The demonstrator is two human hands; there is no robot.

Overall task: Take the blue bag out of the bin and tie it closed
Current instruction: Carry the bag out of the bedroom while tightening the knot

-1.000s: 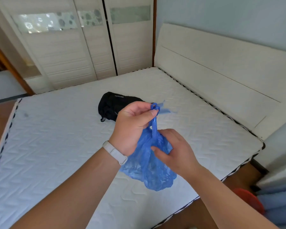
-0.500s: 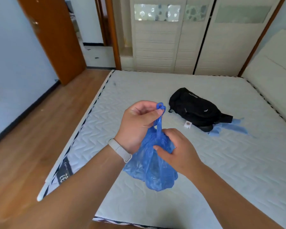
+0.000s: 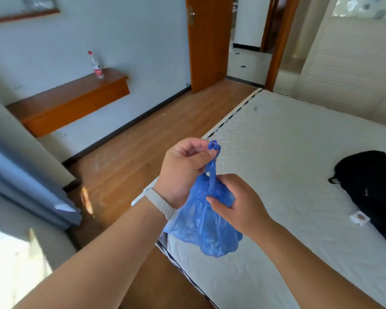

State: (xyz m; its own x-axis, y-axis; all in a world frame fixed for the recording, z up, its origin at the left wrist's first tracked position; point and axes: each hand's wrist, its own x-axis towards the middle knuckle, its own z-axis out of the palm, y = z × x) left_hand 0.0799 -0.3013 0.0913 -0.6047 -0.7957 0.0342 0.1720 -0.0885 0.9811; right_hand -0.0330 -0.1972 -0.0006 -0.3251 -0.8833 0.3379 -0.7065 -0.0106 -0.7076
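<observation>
- At far left a grey-blue curtain (image 3: 27, 186) hangs down beside the pale wall, with bright light on the floor below it.
- A wooden shelf (image 3: 69, 99) is fixed to the wall; a clear plastic bottle (image 3: 95, 65) with a red cap stands upright on its far end.
- The wooden floor (image 3: 129, 152) runs from the shelf wall to the edge of the bed, and an orange-brown door (image 3: 206, 41) stands open at the back.
- The left hand (image 3: 185, 168) is raised over the bed's edge, a white wristband (image 3: 159, 202) on its wrist. Its grip is closed: thumb and forefinger pinch the twisted top of the blue bag (image 3: 203, 221), and a small loop of blue plastic pokes out above the fingertips.
- The blue bag hangs in the air between the two hands, clear of the mattress, its neck pulled into a thin cord running up to the left hand and its crumpled body sagging below.
- The right hand (image 3: 238, 204) sits lower and just beside the left, its grip closed around the gathered upper part of the bag's body, with the thumb pressed against the plastic.
- The bed's bare white quilted mattress (image 3: 287, 141) fills the right half of the view.
- A black bag (image 3: 370, 181) lies on the mattress at far right, well apart from the hands, with a small white tag (image 3: 359, 217) beside it.
- Pale wardrobe doors (image 3: 348, 59) stand behind the bed.
</observation>
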